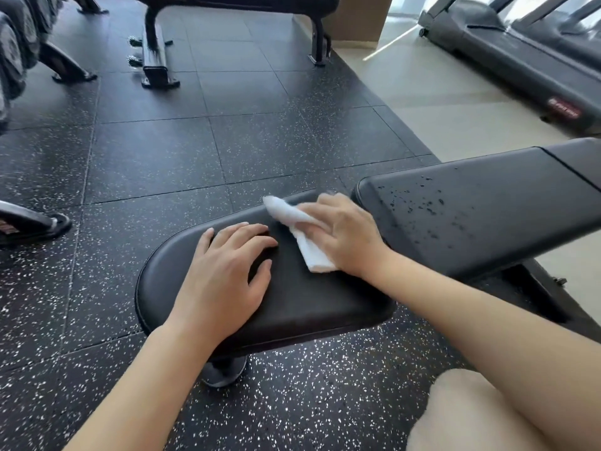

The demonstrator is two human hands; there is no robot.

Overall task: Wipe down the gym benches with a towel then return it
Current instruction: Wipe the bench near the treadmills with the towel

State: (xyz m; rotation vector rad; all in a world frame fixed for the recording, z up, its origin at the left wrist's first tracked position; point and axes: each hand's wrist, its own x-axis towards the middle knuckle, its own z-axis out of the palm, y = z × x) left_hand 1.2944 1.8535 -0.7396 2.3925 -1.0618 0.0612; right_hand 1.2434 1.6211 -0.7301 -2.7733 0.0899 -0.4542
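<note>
A black padded gym bench stands in front of me, with a rounded seat pad (292,297) near me and a long back pad (487,216) running off to the right. Water drops speckle the back pad. My right hand (344,236) presses a folded white towel (302,236) onto the far side of the seat pad, fingers curled over it. My left hand (224,275) rests flat on the seat pad's left part, fingers spread and straight.
A second black bench (234,14) stands at the far end of the speckled rubber floor. A dumbbell rack (19,53) lines the left edge. Treadmills (520,50) stand on pale flooring at the upper right. My knee (487,415) shows at the lower right.
</note>
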